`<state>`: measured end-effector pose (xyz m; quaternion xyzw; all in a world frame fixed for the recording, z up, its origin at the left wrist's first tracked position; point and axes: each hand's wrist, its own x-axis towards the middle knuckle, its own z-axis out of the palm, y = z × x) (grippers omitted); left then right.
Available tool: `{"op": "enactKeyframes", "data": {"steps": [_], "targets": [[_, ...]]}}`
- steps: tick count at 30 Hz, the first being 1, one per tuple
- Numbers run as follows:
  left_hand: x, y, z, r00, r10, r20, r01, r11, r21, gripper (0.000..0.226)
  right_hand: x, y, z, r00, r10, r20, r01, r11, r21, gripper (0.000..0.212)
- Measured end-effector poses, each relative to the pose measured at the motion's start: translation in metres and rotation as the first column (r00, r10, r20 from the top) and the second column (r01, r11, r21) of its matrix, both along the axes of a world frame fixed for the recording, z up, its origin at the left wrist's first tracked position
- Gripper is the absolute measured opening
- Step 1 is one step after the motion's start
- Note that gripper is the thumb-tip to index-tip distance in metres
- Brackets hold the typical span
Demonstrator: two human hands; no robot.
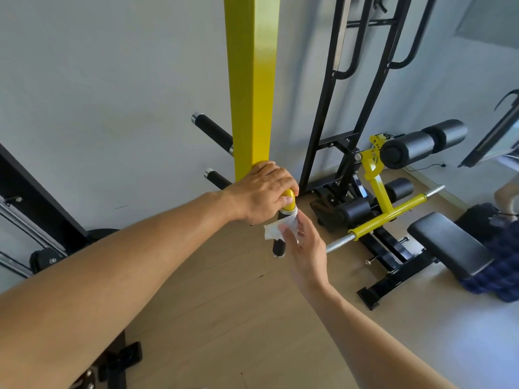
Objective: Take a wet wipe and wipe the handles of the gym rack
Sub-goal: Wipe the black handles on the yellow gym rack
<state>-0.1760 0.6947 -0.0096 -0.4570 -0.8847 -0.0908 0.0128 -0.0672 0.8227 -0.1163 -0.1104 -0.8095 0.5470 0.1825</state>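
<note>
Wiping step: right hand [304,245] pinches wet wipe [276,230] on black handle [279,247]; left hand [264,192] clamps yellow upright [252,80]. Next: stroke toward handle's end.

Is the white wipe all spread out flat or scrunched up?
Scrunched up. The wipe is bunched and wrinkled between the right hand and the black handle.

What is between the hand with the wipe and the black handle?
Only the wet wipe: the head view shows the right hand pressing it against the handle.
</note>
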Motion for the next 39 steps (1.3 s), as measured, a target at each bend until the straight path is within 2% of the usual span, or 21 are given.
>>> {"op": "enactKeyframes", "data": {"steps": [2,6,13,18,24,28,29,31,34,36,39], "targets": [[0.002,0.000,0.000,1.000,0.007,0.000,-0.007,1.000,0.003,0.026,-0.011,0.001,0.000,0.998,-0.050,0.027,0.050,0.999,0.004,0.027],[0.004,-0.001,-0.001,1.000,0.014,0.004,-0.014,1.000,0.004,0.025,-0.016,-0.001,-0.004,0.998,0.005,0.065,-0.013,0.992,0.122,0.021],[0.010,-0.004,-0.001,0.999,-0.014,-0.038,0.016,0.998,0.064,0.027,-0.016,-0.005,0.008,0.996,-0.028,-0.088,0.034,0.997,0.064,0.017],[0.013,-0.007,-0.006,0.999,-0.011,-0.039,0.016,0.992,0.125,0.031,-0.008,-0.008,-0.013,0.997,0.025,0.076,-0.035,0.990,0.137,0.013],[0.011,-0.007,-0.002,1.000,-0.023,-0.009,0.024,0.996,0.088,0.042,-0.013,-0.008,0.009,0.997,-0.016,-0.080,0.028,0.990,0.140,0.008],[0.013,-0.006,-0.003,1.000,-0.009,-0.005,0.009,0.996,0.087,0.045,-0.009,-0.004,-0.013,0.992,0.066,0.106,-0.085,0.978,0.190,0.014],[0.013,-0.006,-0.004,1.000,-0.011,-0.004,0.011,0.995,0.102,0.045,-0.008,-0.004,-0.019,0.986,0.079,0.145,-0.108,0.974,0.198,0.014],[0.011,-0.008,-0.006,1.000,-0.026,0.002,0.025,0.986,0.167,0.043,-0.007,-0.004,-0.016,0.989,0.070,0.129,-0.094,0.978,0.187,0.009],[0.009,-0.011,-0.007,0.998,-0.045,0.052,0.027,0.956,0.293,0.037,-0.012,-0.008,0.009,0.999,0.015,-0.052,-0.007,0.989,0.146,0.011],[0.010,-0.011,-0.009,0.997,-0.037,0.064,0.013,0.940,0.340,0.036,-0.016,-0.010,0.017,0.994,-0.008,-0.112,0.022,0.993,0.118,0.016],[0.013,-0.008,-0.015,0.998,-0.031,0.045,0.011,0.926,0.377,0.038,-0.013,-0.008,-0.001,0.999,0.006,0.034,-0.011,0.988,0.153,0.011]]}}
